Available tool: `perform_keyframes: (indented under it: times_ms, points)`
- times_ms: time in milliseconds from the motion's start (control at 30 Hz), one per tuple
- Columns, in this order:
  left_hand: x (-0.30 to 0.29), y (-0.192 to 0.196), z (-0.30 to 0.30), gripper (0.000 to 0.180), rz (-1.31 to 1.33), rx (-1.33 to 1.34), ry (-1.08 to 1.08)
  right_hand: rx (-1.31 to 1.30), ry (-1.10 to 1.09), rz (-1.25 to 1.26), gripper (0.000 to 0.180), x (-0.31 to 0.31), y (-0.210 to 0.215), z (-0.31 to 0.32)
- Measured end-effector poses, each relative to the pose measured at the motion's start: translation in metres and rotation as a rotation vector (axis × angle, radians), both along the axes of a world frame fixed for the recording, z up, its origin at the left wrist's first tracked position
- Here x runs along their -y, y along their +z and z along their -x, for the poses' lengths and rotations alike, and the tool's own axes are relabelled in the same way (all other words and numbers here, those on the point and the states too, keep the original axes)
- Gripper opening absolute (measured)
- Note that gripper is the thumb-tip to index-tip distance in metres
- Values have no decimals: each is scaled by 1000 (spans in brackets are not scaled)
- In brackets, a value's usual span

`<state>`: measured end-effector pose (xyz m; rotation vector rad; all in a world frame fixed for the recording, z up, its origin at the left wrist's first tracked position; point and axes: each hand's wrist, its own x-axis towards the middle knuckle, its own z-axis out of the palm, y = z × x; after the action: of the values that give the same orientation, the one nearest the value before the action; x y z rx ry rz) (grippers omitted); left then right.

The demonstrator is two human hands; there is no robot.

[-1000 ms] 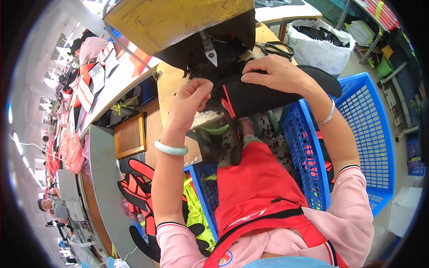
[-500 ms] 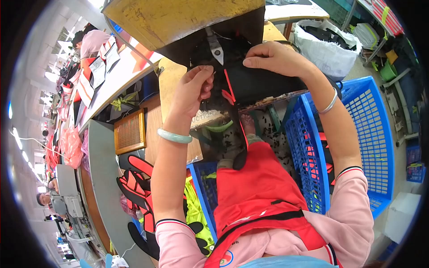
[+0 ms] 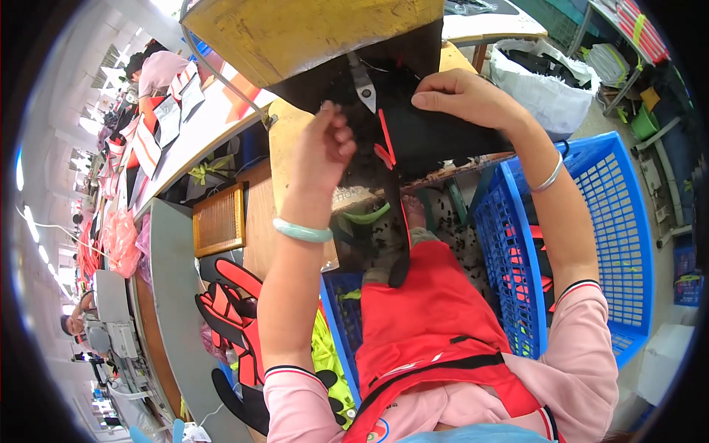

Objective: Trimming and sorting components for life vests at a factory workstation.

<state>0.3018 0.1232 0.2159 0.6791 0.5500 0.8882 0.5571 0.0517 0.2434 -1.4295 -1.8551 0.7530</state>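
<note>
A black fabric piece (image 3: 436, 136) with a red edge strip (image 3: 386, 131) lies under a yellow machine housing (image 3: 317, 37). A pointed metal part (image 3: 365, 92) reaches down from the housing to the strip's upper end. My right hand (image 3: 465, 100) is closed at the fabric's upper part, its thumb and forefinger on the cloth. Left of the metal part, my left hand (image 3: 325, 148) is raised and slightly blurred, its fingers loosely curled and apart, with nothing visible in them. A narrow black strip (image 3: 401, 251) hangs from the work edge onto my red apron.
A blue plastic basket (image 3: 613, 221) with black and red pieces stands at my right, a white sack (image 3: 509, 74) beyond it. Black and red pieces (image 3: 236, 310) and yellow-green material (image 3: 321, 347) lie at my left. A wooden-framed panel (image 3: 219, 219) leans nearby.
My left hand has come out of its pinch near the metal part and its fingers have spread. My right hand stays on the black fabric. The whole view has shifted slightly.
</note>
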Motion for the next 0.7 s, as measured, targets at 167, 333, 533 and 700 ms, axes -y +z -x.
perform_keyframes:
  times_ms: [167,333,533,700]
  points:
    - [45,-6,10,52,-871,-780,466,-63,-44,10,37,21,2,-14]
    - [118,-47,18,48,-698,-549,-88,-182,70,-73,27,67,12,5]
    - [156,-54,-9,47,-408,-92,-267,-321,81,-117,19,122,23,9]
    - [166,-42,-27,40,-322,-9,-296,-381,114,-83,18,145,25,12]
